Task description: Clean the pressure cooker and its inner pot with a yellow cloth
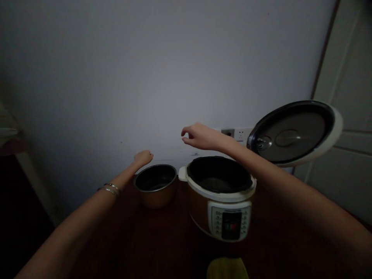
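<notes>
My left hand (143, 157), curled closed, hovers at the far left rim of a round inner pot (158, 199) with a dark inside and golden outside. What its fingers hold, if anything, is hidden from me. Silver bangles (110, 188) circle that wrist. To the right stands an electric pressure cooker (200, 205), white-rimmed and golden, with its dark cavity uncovered and a button panel (231, 224) on the front. My right hand (199, 135) is above the cooker's back left, its bent fingers apart from the thumb and nothing between them. The cooker's lid (293, 133) is raised at the right.
A pale wall (174, 69) rises right behind the pot and cooker, with sockets (240, 134) low on it. Both stand on a dark reddish table (162, 240). A yellow-green object (227, 268) lies at the near edge. A panelled door (348, 85) is at the right.
</notes>
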`<state>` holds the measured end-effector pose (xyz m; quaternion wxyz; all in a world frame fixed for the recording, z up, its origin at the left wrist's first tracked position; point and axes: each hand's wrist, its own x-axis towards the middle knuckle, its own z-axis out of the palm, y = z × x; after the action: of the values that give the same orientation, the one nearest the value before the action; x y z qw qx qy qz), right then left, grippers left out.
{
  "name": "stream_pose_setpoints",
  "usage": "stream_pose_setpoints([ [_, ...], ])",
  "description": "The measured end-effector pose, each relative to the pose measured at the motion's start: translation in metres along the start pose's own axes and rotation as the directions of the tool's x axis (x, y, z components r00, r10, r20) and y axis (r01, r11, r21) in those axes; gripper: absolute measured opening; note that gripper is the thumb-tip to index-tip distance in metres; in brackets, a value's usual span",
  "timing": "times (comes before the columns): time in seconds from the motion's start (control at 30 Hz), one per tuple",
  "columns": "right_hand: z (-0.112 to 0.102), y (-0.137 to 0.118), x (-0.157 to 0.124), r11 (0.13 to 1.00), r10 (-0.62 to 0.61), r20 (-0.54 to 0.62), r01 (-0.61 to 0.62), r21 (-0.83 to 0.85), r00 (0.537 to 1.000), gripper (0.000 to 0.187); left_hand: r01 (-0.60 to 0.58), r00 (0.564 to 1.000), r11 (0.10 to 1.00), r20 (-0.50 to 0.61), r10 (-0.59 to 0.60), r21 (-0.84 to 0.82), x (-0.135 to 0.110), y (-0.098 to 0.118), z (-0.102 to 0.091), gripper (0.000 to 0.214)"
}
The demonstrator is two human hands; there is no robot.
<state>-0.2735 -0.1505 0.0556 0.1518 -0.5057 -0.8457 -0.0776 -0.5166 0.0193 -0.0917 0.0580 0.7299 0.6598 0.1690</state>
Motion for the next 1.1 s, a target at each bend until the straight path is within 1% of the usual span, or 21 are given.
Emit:
stream_pose_setpoints([
  [0.03,-0.006,-0.005,-0.024,1.000,0.009,-0.004,-0.009,0.019,1.000,0.028,0.016,0.999,1.000,-0.051,-0.016,-0.001,0.000,0.012,-0.003,0.029],
  [0.1,-0.007,-0.015,-0.076,0.998,-0.012,0.065,0.009,0.059,0.998,0.026,0.013,0.992,0.999,-0.126,-0.017,-0.039,-0.002,0.034,-0.007,0.033],
  [0.17,0.009,-0.021,-0.127,0.993,-0.097,0.160,0.084,0.084,0.982,0.023,-0.014,0.986,0.995,-0.168,-0.003,-0.102,-0.006,0.054,-0.010,0.037],
  [0.23,0.040,-0.023,-0.173,0.990,-0.124,0.303,0.097,0.105,0.945,0.021,-0.053,0.979,0.985,-0.203,0.018,-0.165,-0.016,0.070,-0.009,0.042],
  [0.27,0.059,-0.021,-0.193,0.990,-0.127,0.370,0.093,0.108,0.920,0.021,-0.079,0.972,0.972,-0.233,0.025,-0.223,-0.022,0.075,-0.007,0.044],
  [0.3,0.078,-0.019,-0.211,0.992,-0.112,0.414,0.075,0.103,0.903,0.021,-0.110,0.962,0.947,-0.272,0.025,-0.302,-0.031,0.080,-0.005,0.045],
  [0.33,0.097,-0.015,-0.228,0.994,-0.083,0.440,0.046,0.094,0.894,0.020,-0.143,0.949,0.907,-0.314,0.012,-0.396,-0.040,0.083,-0.002,0.045],
  [0.4,0.130,-0.005,-0.254,0.996,-0.002,0.459,-0.040,0.082,0.888,0.018,-0.203,0.924,0.785,-0.379,-0.043,-0.585,-0.061,0.088,0.007,0.041],
  [0.47,0.154,0.005,-0.275,0.988,0.100,0.414,-0.139,0.064,0.905,0.026,-0.235,0.911,0.694,-0.404,-0.088,-0.680,-0.080,0.091,0.019,0.036],
  [0.53,0.169,0.013,-0.290,0.971,0.187,0.381,-0.228,0.066,0.905,0.037,-0.237,0.915,0.656,-0.392,-0.098,-0.716,-0.094,0.094,0.031,0.032],
  [0.6,0.178,0.020,-0.301,0.945,0.249,0.397,-0.312,0.102,0.883,0.048,-0.217,0.927,0.655,-0.363,-0.094,-0.724,-0.102,0.098,0.043,0.030],
  [0.7,0.188,0.025,-0.308,0.887,0.329,0.463,-0.437,0.147,0.823,0.066,-0.187,0.934,0.710,-0.346,-0.085,-0.679,-0.105,0.106,0.057,0.030],
  [0.8,0.194,0.025,-0.306,0.827,0.407,0.526,-0.545,0.134,0.747,0.077,-0.160,0.934,0.789,-0.349,-0.074,-0.594,-0.101,0.112,0.066,0.033],
  [0.87,0.197,0.024,-0.300,0.792,0.440,0.563,-0.597,0.123,0.700,0.081,-0.142,0.938,0.825,-0.342,-0.065,-0.547,-0.095,0.114,0.070,0.035],
  [0.93,0.202,0.024,-0.294,0.778,0.450,0.583,-0.618,0.116,0.676,0.084,-0.142,0.942,0.845,-0.334,-0.046,-0.516,-0.087,0.115,0.073,0.037],
  [1.0,0.209,0.025,-0.289,0.777,0.447,0.595,-0.619,0.111,0.668,0.085,-0.162,0.947,0.843,-0.322,-0.015,-0.513,-0.078,0.116,0.076,0.040],
  [1.1,0.222,0.028,-0.285,0.770,0.429,0.594,-0.619,0.153,0.680,0.070,-0.198,0.957,0.822,-0.285,0.045,-0.534,-0.063,0.117,0.078,0.043],
])
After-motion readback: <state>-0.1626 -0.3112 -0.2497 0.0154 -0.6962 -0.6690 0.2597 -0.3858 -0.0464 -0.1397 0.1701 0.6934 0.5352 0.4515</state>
